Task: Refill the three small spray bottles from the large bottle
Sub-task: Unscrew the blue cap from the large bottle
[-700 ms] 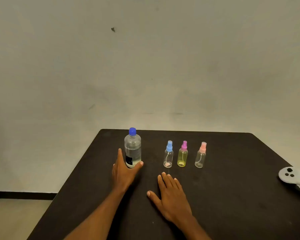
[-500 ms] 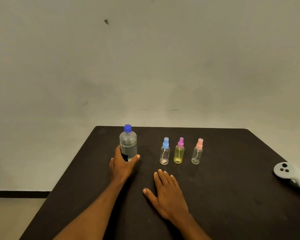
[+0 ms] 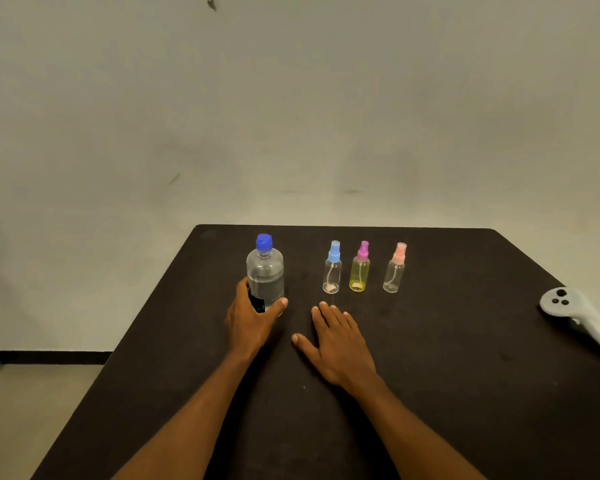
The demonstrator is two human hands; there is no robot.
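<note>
- The left hand (image 3: 248, 317) grips the lower part of the large clear plastic bottle with a blue screw cap (image 3: 265, 271). The thumb curls round the bottle's right side and the fingers wrap round its left, over a dark label.
- The right hand (image 3: 336, 344) lies palm down on the dark matte tabletop (image 3: 465, 393) and holds nothing. Its fingers are straight and close together, and the thumb is spread to the left.
- Its fingertips point at the small bottles and stop just short of them.
- The large bottle stands upright toward the far left corner, cap on, with clear liquid filling most of its body.
- Three small bottles stand upright in a row along the far edge, to the right of the large bottle. They are apart from one another, each with its pump top on.
- Nearest the large bottle is the small clear spray bottle with a light blue pump top (image 3: 332, 271); a thin dip tube curves down to its base.
- In the middle is the small yellow-tinted spray bottle with a magenta pump top (image 3: 360, 271).
- Rightmost is the small clear spray bottle with a pale pink pump top (image 3: 394, 271).
- All three look nearly empty, though they are too small here to be sure.
- A pale grey handheld controller with dark buttons (image 3: 582, 317) lies at the right edge, well apart from the bottles.
</note>
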